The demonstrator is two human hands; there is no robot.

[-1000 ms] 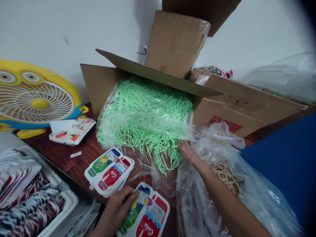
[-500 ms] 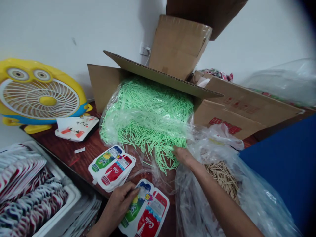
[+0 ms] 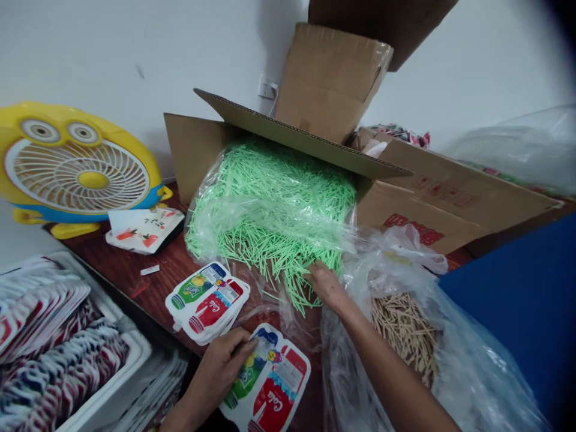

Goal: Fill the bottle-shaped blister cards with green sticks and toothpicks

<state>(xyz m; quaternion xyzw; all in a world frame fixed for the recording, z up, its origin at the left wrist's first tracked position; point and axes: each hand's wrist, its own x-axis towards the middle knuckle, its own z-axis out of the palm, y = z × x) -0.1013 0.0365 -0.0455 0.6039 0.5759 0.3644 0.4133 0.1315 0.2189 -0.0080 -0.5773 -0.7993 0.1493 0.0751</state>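
Observation:
My left hand point(image 3: 225, 366) grips the left edge of a flat white card point(image 3: 274, 384) printed with a green Sprite bottle and a red Cola bottle, thumb on top. A stack of similar bottle-shaped cards point(image 3: 207, 300) lies on the table just beyond it. My right hand point(image 3: 324, 285) reaches into the front of a heap of thin green sticks point(image 3: 270, 234), its fingers bent and pinched around some of them; the fingertips are partly hidden. The sticks spill out of a clear plastic bag inside a cardboard box point(image 3: 193, 150) lying on its side.
A clear plastic bag of brown sticks point(image 3: 405, 330) lies under my right forearm. A yellow fan point(image 3: 90, 168) and a white printed packet point(image 3: 146, 231) stand left. A white foam box point(image 3: 130, 354) holds many packed cards. More cartons point(image 3: 330, 81) are stacked behind; a blue panel point(image 3: 517, 300) borders the right.
My right hand has shifted slightly left and up among the green sticks. The left hand keeps its hold on the card. The whole view has moved slightly.

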